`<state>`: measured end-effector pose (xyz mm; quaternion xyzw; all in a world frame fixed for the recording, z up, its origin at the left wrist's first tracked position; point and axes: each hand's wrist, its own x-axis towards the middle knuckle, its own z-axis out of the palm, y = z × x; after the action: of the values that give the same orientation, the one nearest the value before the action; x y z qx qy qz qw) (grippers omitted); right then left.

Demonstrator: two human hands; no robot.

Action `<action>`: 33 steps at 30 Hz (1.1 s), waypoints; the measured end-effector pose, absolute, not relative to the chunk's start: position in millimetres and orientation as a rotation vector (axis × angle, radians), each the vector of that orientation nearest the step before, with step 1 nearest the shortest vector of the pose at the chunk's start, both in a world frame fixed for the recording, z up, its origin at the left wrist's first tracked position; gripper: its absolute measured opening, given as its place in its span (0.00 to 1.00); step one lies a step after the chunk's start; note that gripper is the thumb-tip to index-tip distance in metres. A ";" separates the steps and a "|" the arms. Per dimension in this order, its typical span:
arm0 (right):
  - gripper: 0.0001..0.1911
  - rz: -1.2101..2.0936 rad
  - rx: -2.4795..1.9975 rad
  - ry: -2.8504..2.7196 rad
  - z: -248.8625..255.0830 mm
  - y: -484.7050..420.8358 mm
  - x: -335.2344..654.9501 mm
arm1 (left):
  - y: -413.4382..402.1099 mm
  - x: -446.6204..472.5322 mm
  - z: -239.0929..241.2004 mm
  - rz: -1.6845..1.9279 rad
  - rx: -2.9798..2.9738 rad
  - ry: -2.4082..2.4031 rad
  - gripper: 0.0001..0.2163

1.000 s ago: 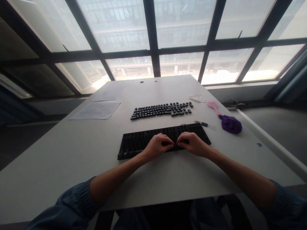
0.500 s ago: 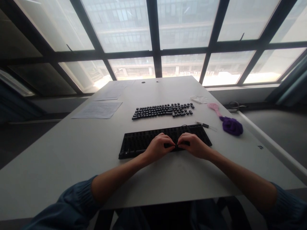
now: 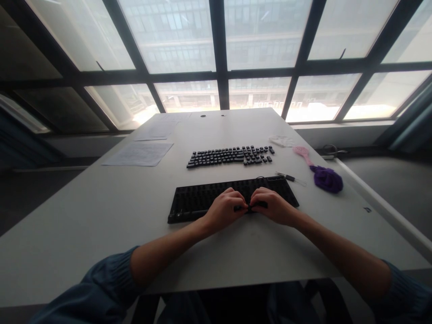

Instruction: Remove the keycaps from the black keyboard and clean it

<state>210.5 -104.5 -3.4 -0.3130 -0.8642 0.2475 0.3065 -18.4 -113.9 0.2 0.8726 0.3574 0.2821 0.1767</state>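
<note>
A black keyboard lies on the white table in front of me, its far right corner near a keycap puller with wire loops. Over the keyboard's near edge, right of its middle, my left hand is closed in a pinch. My right hand pinches at the same spot from the other side, fingertips almost touching the left ones. Whatever sits between the fingertips is too small and dark to make out. Beyond the keyboard, loose black keycaps are laid out in rows like a keyboard layout.
Sheets of paper lie at the left. On the right are a crumpled clear plastic bag, a pink brush and a purple cloth. A small dark piece lies near the table's right edge. Windows stand behind the table.
The left fingertips have drawn slightly closer to the right ones at the same spot on the keyboard. The whole view has shifted a little; the other things lie as before.
</note>
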 end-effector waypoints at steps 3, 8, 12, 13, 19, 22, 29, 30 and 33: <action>0.03 0.634 -0.826 -2.298 -3.3 -103.6 210.7 | -113.9 -18.6 0.4 0.796 2.481 1.003 0.03; 0.04 0.628 -0.785 -2.308 -3.8 -102.6 210.8 | -113.3 -18.9 -0.6 0.799 2.489 0.994 0.02; 0.05 0.623 -0.773 -2.320 -4.1 -102.6 210.9 | -112.4 -18.9 -1.9 0.804 2.494 0.992 0.02; 0.05 0.621 -0.775 -2.320 -4.0 -102.7 210.8 | -112.3 -18.8 -2.2 0.806 2.494 0.993 0.02; 0.05 0.604 -0.792 -2.331 -3.5 -103.3 210.5 | -112.4 -17.8 -2.5 0.811 2.482 0.993 0.02; 0.05 0.580 -0.827 -2.342 -4.3 -103.2 210.9 | -112.5 -17.5 -2.3 0.810 2.477 0.995 0.02; 0.04 0.613 -0.884 -2.325 -6.3 -101.1 211.3 | -112.3 -17.1 -2.5 0.833 2.457 1.003 0.01; 0.04 0.614 -0.887 -2.324 -5.9 -101.2 211.1 | -112.1 -17.1 -2.7 0.835 2.455 1.004 0.01; 0.04 0.595 -0.894 -2.331 -3.2 -102.9 210.2 | -111.3 -17.2 -3.7 0.835 2.452 1.006 0.01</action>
<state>210.2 -102.9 -3.2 -0.3342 -0.8710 0.2221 0.2835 -17.2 -111.3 -3.7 0.8680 0.3561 0.2956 0.1802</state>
